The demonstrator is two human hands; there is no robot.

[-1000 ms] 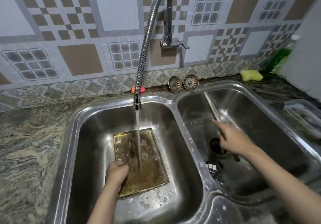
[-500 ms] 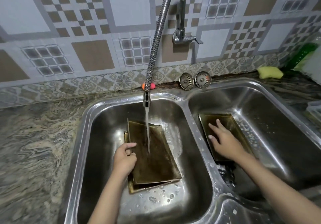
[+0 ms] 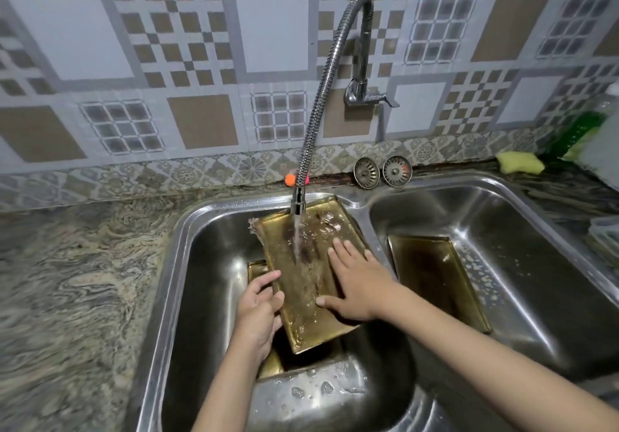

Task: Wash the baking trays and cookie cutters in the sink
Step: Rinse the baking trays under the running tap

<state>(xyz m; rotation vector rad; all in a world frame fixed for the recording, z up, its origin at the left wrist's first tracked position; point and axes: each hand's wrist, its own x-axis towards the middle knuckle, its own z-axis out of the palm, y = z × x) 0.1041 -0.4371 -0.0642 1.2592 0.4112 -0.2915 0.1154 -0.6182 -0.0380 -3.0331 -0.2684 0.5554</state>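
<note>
We have the gold baking tray (image 3: pixel 311 274) tilted under the faucet (image 3: pixel 298 202) stream in the left sink basin (image 3: pixel 207 297), its far end propped on the basin rim. Our left hand (image 3: pixel 259 311) curls its fingers (image 3: pixel 268 277) around the tray's left edge; our right hand (image 3: pixel 358 287) lies flat and open on its face, gripping nothing. We'd best keep the tilt so water runs off, and rub firmly across the stained middle. A second tray (image 3: pixel 435 274) waits in the right basin (image 3: pixel 536 247), and another lies beneath.
</note>
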